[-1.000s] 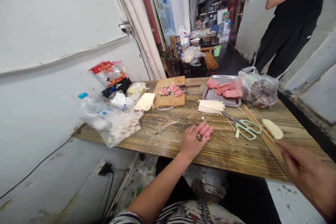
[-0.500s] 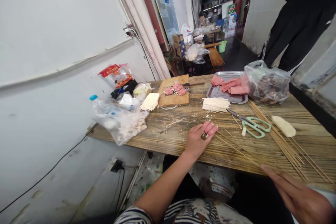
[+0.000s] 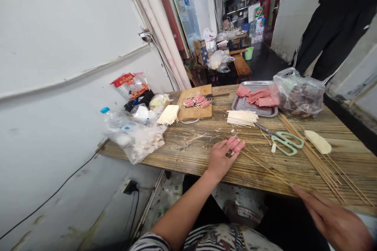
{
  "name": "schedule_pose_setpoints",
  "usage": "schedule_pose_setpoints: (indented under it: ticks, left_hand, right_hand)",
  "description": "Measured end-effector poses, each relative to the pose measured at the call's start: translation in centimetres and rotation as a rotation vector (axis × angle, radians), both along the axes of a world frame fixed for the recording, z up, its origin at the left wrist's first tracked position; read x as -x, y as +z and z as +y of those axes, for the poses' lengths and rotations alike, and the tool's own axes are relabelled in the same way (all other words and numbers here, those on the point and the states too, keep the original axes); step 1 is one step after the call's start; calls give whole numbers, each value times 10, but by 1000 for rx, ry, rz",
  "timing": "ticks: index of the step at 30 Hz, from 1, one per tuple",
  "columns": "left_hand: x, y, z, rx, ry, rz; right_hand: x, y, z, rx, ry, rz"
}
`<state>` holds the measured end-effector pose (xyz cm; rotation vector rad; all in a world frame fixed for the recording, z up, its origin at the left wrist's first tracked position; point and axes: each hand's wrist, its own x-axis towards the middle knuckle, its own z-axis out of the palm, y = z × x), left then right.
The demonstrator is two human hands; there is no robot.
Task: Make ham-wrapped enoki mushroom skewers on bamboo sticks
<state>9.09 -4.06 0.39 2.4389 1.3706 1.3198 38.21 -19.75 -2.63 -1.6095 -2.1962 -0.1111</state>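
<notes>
My left hand (image 3: 218,161) is closed around the pink meat rolls (image 3: 236,144), which have pale enoki ends poking out, and rests low over the table. My right hand (image 3: 330,213) pinches the near end of a bamboo skewer (image 3: 265,167). The skewer slopes up to the left and reaches the rolls; its far tip is hidden there. Beyond my left hand lies a trimmed bundle of enoki mushrooms (image 3: 242,118). Green-handled scissors (image 3: 287,142) are to the right, near loose bamboo skewers (image 3: 312,153).
A metal tray (image 3: 240,108) carries pink meat slices (image 3: 262,97) beside a filled plastic bag (image 3: 300,94). Finished-looking rolls (image 3: 198,100) lie on a cutting board (image 3: 188,115). More enoki (image 3: 168,114) and plastic bags (image 3: 132,137) sit left. A person (image 3: 338,27) stands at the back right.
My right hand has shifted slightly left, toward the rolls, with the skewer. My left hand keeps its hold in nearly the same place.
</notes>
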Motion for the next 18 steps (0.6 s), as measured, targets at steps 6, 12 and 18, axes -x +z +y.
schedule_pose_setpoints:
  ticks: [6, 12, 18]
  left_hand:
    - [0, 1, 0, 24, -13, 1]
    - [1, -2, 1, 5, -29, 8]
    - [1, -1, 2, 11, -43, 15]
  right_hand:
    - [3, 4, 3, -14, 2, 44]
    - [1, -1, 4, -19, 5, 47]
    - [5, 4, 8, -69, 52, 38]
